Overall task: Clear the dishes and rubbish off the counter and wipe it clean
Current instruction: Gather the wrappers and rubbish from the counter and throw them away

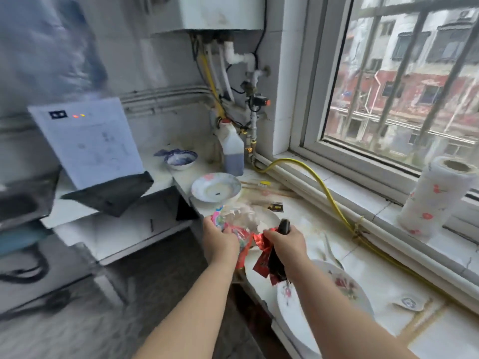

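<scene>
Fingers (227, 230) of the left hand (219, 242) are curled round one crumpled bundle of plastic wrappers (234, 217), clear and pink, and grip it above the tabletop (324, 244). Fingers (269, 235) of the right hand (286, 242) are closed on a bunch of red foil wrappers (260, 257) together with one black item (284, 225), kind not determinable. The foil hangs below the fist. The two hands are close together; whether the bundles touch cannot be told.

Plates counted: three.
- One white plate (270, 216) lies just beyond the fingers, partly covered by the plastic bundle.
- One floral dish (216, 187) stands further beyond the left-hand fingers.
- One large floral plate (311, 301) lies nearer the person than the fingers, under the right forearm, at the tabletop's near edge.

Bowls: one, a blue-and-white bowl (181, 158), well beyond and left of the fingers.

Bottles: one, a red-capped bottle (233, 151) of dark liquid, beyond the floral dish and just beside it.

Small packets: two.
- One black-and-yellow packet (276, 206) lies just beyond the right-hand fingers.
- One yellow packet (264, 183) lies further beyond, beside the chopsticks (250, 184), which are blurred and cannot be counted.

Ceramic spoons: one, a ceramic spoon (408, 304), right of the fingers and nearer the person.

Paper towel rolls: one, a paper towel roll (435, 195), upright on the window sill (363, 193), well right of the fingers.

Hoses: one, a yellow hose (329, 195), running along the foot of the sill, right of the fingers.

Brownish streaks mark the tabletop right of the right-hand fingers.
</scene>
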